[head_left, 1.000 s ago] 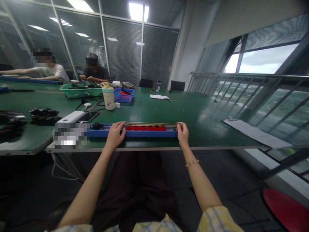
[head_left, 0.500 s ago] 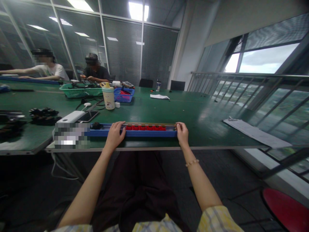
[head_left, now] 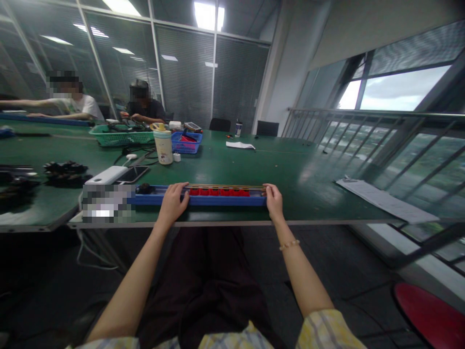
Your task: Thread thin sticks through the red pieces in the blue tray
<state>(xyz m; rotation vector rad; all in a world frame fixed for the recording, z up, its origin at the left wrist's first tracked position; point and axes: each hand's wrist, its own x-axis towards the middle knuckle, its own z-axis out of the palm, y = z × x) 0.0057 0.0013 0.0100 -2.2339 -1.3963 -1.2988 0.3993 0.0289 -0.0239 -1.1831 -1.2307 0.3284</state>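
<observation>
A long blue tray [head_left: 218, 200] lies along the near edge of the green table [head_left: 254, 165]. A row of red parts [head_left: 219, 192] sits inside it, with a thin brown strip along its far rim. My left hand [head_left: 173, 203] rests over the tray left of the red parts, fingers curled on its far rim. At the tray's right end my right hand [head_left: 274, 201] grips the end, fingers bent round it. A small black part [head_left: 144, 188] lies in the tray's left section.
A white power bank [head_left: 107, 175] and a phone [head_left: 133, 174] lie left of the tray, beside black parts [head_left: 65, 173]. Behind stand a cup [head_left: 163, 145], a blue basket [head_left: 186, 143] and a green basket [head_left: 121, 136]. Two people sit far left. Papers [head_left: 385, 199] lie right.
</observation>
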